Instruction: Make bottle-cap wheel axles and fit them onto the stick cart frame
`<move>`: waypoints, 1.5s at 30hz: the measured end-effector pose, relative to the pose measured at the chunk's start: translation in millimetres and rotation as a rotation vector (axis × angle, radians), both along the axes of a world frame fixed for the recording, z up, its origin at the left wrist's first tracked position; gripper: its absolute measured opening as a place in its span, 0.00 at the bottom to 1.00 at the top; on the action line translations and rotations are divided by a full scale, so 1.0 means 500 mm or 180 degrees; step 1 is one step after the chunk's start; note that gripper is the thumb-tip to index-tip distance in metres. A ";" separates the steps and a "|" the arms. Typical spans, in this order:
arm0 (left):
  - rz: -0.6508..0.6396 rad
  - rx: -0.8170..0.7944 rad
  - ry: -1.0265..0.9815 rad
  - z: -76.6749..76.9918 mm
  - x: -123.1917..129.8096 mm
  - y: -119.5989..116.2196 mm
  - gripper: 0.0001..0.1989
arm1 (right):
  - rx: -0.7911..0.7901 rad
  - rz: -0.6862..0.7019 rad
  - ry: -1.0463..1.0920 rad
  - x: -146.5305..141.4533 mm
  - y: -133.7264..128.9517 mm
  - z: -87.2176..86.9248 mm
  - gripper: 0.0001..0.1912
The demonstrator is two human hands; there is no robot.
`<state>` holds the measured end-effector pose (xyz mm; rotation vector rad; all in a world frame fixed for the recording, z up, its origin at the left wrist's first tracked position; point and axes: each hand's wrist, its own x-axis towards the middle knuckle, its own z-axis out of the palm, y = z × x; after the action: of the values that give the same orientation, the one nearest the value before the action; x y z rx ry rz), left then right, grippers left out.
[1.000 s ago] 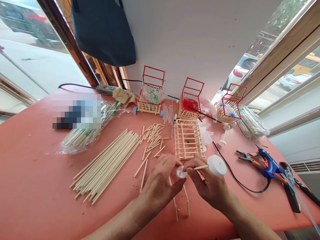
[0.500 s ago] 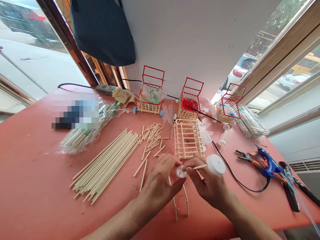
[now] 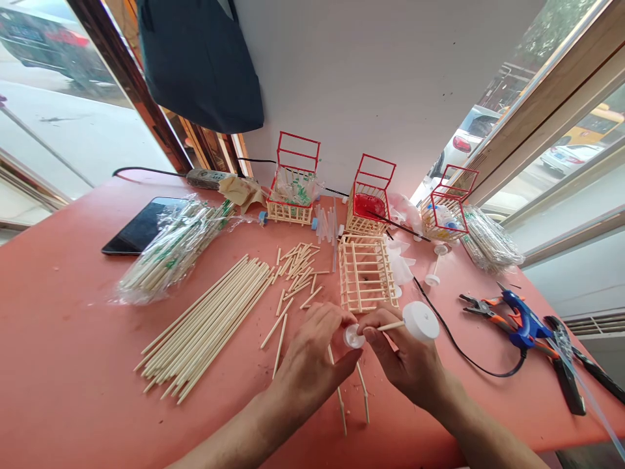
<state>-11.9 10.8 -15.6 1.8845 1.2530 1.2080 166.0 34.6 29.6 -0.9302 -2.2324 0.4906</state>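
Observation:
My left hand [image 3: 325, 339] pinches a small white cap [image 3: 353, 336] by its edge. My right hand [image 3: 403, 352] grips a short wooden stick [image 3: 391, 326], whose left end meets or nearly touches that cap; the fingers hide the exact contact. On the stick's right end sits a larger white round cap [image 3: 420, 321]. Just beyond my hands stands an unpainted stick frame [image 3: 367, 277]. Two thin sticks lie on the table partly under my hands.
Long sticks [image 3: 208, 326] and short cut pieces [image 3: 297, 267] lie left. Red-trimmed baskets [image 3: 293, 208] line the back. A blue glue gun [image 3: 525, 319], pliers [image 3: 481, 306] and a black cord are right. A tablet [image 3: 134, 231] lies beside wrapped sticks [image 3: 170, 254].

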 end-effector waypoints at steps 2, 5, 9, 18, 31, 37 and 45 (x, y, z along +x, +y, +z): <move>0.0006 0.0000 -0.0020 0.001 0.000 0.000 0.03 | -0.0014 -0.0001 0.0002 0.000 0.000 -0.001 0.09; 0.0015 -0.0019 -0.0029 0.002 0.000 -0.001 0.03 | 0.0002 0.0031 0.0039 -0.001 0.000 -0.002 0.09; -0.0010 0.0001 -0.0024 0.002 -0.001 -0.001 0.03 | -0.0002 0.0053 0.0103 -0.003 0.001 0.000 0.08; 0.0002 0.0027 -0.0060 0.003 -0.002 -0.001 0.03 | -0.0097 -0.0005 0.0097 0.002 0.000 -0.004 0.07; -0.0045 0.0043 -0.0024 0.004 -0.005 0.000 0.03 | -0.0098 -0.0036 -0.0016 0.003 -0.001 -0.003 0.08; -0.0025 0.0055 -0.0037 0.006 -0.005 0.000 0.04 | -0.0083 -0.0062 -0.0023 0.005 -0.001 -0.006 0.07; -0.0035 0.0064 0.0033 0.004 -0.006 0.000 0.03 | 0.0078 -0.0030 0.0109 0.001 0.003 0.002 0.08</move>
<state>-14.7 10.9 -13.7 1.9120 1.2387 1.2108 166.4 36.2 30.8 -0.9126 -2.1975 0.4705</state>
